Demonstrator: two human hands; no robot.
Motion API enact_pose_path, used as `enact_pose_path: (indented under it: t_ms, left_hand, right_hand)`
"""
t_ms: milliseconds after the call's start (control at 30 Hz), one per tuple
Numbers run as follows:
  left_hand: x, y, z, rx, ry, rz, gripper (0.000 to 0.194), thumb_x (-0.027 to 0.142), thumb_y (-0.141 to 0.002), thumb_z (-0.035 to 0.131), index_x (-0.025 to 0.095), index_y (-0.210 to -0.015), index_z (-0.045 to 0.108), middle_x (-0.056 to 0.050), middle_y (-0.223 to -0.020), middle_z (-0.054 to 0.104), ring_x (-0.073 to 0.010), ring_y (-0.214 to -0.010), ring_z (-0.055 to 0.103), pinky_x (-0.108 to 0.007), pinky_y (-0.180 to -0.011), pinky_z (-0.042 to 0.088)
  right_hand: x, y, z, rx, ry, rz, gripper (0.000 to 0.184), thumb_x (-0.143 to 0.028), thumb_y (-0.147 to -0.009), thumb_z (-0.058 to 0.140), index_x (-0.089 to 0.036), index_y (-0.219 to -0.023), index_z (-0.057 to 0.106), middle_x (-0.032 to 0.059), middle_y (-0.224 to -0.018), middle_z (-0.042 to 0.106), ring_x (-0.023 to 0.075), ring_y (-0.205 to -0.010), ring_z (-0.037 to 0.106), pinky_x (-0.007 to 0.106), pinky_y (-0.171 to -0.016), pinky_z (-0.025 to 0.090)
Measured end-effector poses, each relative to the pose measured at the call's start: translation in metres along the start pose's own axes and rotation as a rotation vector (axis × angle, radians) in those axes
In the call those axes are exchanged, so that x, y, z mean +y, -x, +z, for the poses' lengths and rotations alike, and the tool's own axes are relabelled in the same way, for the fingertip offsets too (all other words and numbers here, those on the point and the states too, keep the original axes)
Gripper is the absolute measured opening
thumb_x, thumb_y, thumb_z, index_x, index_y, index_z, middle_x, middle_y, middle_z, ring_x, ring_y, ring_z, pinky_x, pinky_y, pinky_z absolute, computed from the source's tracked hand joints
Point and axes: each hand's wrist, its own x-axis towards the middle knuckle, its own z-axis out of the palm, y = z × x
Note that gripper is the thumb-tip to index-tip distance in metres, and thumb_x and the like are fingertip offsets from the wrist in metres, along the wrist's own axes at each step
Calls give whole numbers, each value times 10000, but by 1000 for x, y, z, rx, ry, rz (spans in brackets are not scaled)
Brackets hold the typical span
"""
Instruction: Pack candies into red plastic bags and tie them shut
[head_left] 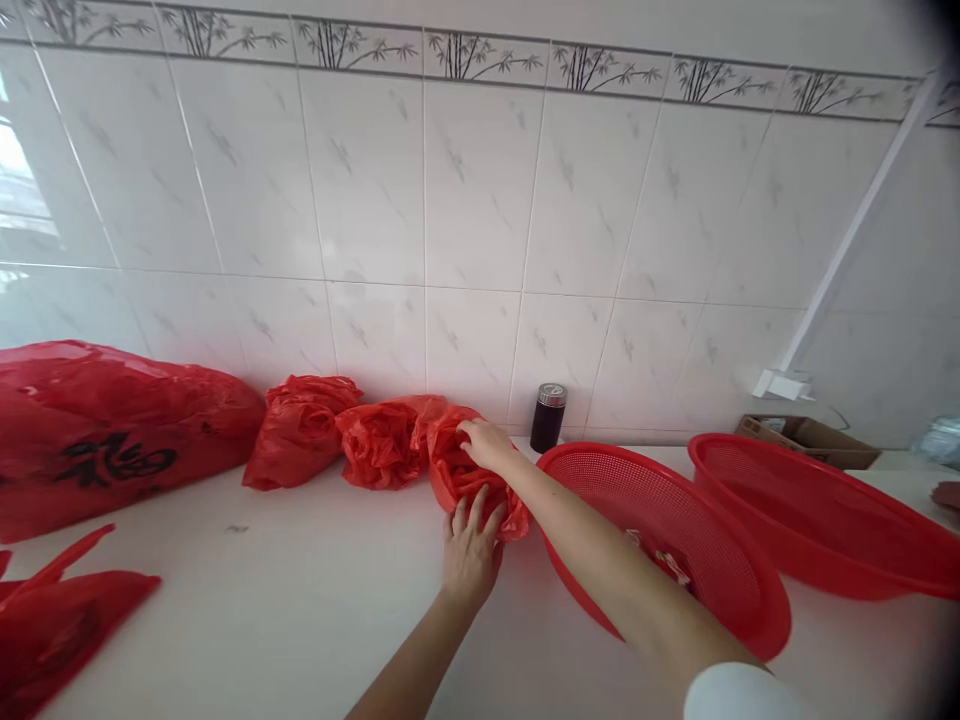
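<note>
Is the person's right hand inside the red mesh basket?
No, the right hand and left hand are both on a crumpled red plastic bag beside the red mesh basket.

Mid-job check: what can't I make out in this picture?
All in the head view:
- Rightmost bag: its contents, hidden by folded plastic, the left hand and the right hand.
- Small items in the nearer basket: too small to identify; the right forearm covers part of the basket.
- Front-left bag: cut off by the left edge.
- Cardboard box: partly hidden behind the far-right basket.
</note>
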Motion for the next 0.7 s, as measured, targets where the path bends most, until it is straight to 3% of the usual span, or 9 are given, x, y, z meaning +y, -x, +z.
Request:
enact_pose_path:
  t_ms: [167,333,400,500,600,667,700]
  left_hand:
    - [3,1,2,-32,18,10,536,159,-810,562,289,-1329,528,-58,-1471,432,-295,-1216,456,-471,-983,400]
    - [2,-7,-4,-56,14,-8,537,121,-808,529,279,-1321,543,-57,-1447,460,-283,-1172,482,-441,-935,442]
    - [0,-11,-4,-59,11,-15,529,113,-816,516,278,-1317,549,-55,-1447,458,-279,-1142,498,-439,-927,449]
    - [-2,-13,-1,-75,12,-12,523,96,-820,502,261,-1314,556,-66,-1432,468,-276,-1140,495,-431,-950,440]
    - [-2,-12,3,-99,16,-13,461,87,-829,488,217,-1257,602,-100,-1409,476,-283,-1167,477,-426,-971,428]
    - [-1,-12,4,-110,13,-25,385,102,-848,472,180,-1185,641,-126,-1397,471,-290,-1169,473,-427,-967,427]
    - [0,-12,3,-114,12,-34,356,115,-860,462,170,-1156,653,-133,-1385,476,-290,-1154,481,-426,-958,431]
  right_hand:
    - [3,5,14,-99,20,47,323,-363,-923,573,-158,-1173,578,84,-1155,599,206,-997,603,424,-868,506]
    - [6,2,-6,-59,-19,8,339,-368,-952,497,-219,-1253,545,80,-1243,595,207,-1099,579,366,-922,454]
    - [9,3,-15,-106,-29,-4,410,-393,-844,643,-253,-1224,580,63,-1203,635,214,-1051,612,314,-859,469]
    - [15,10,-17,-173,-23,37,356,-247,-578,839,-204,-907,709,73,-912,716,256,-876,664,316,-758,481]
    - [21,21,-17,-80,-58,90,153,-133,-582,795,-172,-686,689,89,-753,703,269,-828,663,334,-762,457]
    - [26,25,-24,62,-132,100,38,-209,-712,719,-194,-734,693,76,-796,706,245,-847,653,324,-771,440]
    - [29,26,-30,147,-180,105,68,-268,-786,659,-211,-791,696,64,-832,708,231,-855,646,316,-771,434]
